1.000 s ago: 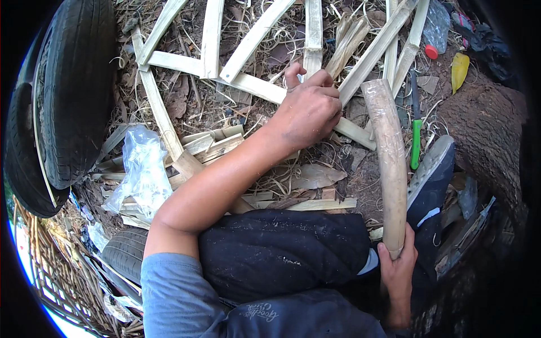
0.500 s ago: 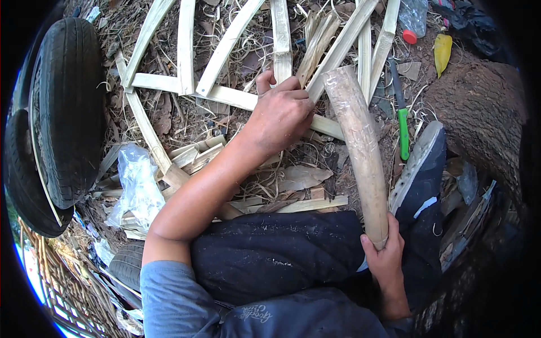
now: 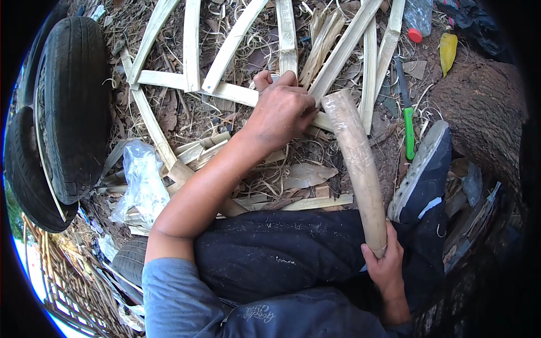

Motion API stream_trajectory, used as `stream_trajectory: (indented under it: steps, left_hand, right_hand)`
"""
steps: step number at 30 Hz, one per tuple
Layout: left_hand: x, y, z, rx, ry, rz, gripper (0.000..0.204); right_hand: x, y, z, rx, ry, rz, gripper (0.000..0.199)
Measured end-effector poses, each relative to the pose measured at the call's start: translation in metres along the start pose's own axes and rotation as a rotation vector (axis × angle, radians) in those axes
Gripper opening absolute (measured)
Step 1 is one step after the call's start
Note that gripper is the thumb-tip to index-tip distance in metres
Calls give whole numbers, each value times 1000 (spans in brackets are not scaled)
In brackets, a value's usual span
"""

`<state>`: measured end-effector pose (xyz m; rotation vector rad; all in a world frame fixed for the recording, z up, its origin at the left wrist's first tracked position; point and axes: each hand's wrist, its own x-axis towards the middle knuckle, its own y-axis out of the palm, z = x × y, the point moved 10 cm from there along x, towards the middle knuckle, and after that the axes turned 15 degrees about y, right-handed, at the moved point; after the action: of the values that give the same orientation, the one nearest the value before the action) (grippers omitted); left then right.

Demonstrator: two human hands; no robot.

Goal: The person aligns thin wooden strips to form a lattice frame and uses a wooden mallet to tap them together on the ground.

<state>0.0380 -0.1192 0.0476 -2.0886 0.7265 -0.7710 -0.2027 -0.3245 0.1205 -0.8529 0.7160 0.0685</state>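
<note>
My left hand (image 3: 283,107) is closed, knuckles up, over the joint where an upright pale bamboo strip (image 3: 287,42) meets a long crosswise strip (image 3: 230,92). Its fingertips are bent under, so what they pinch is hidden. In my right hand (image 3: 387,260) is the lower end of a thick, slightly curved wooden club (image 3: 360,163), its upper part wrapped in clear film or tape. The club's far end is just right of my left hand, in front of the strips. Several more strips fan out from the crosswise one, and small nail heads show at some joints.
A green-handled knife (image 3: 408,127) lies right of the strips, near my shoe (image 3: 420,163). Tyres (image 3: 76,107) stand at the left beside a crumpled clear plastic bag (image 3: 142,180). A thick trunk (image 3: 479,118) is at the right, below a yellow leaf (image 3: 448,52). Shavings litter the ground.
The club's far end has come down in the view, while its gripped end has hardly moved. My left hand stays at the same joint. The whole view has shifted slightly.
</note>
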Motion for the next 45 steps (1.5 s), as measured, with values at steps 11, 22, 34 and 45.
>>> stream_trajectory:
  steps: [11,22,34,45]
  left_hand:
    - [-4,-1,2,-23,-32,-31,13]
    - [-6,-1,5,-65,-52,-41,12]
    - [-7,0,9,-62,-99,-2,10]
    - [-8,-2,11,-55,-127,11,11]
  right_hand:
    - [-7,1,0,-11,45,13,66]
    - [-9,2,-1,-4,7,-32,66]
    - [-9,2,6,-5,-7,-55,66]
    - [-1,9,2,-108,68,-13,66]
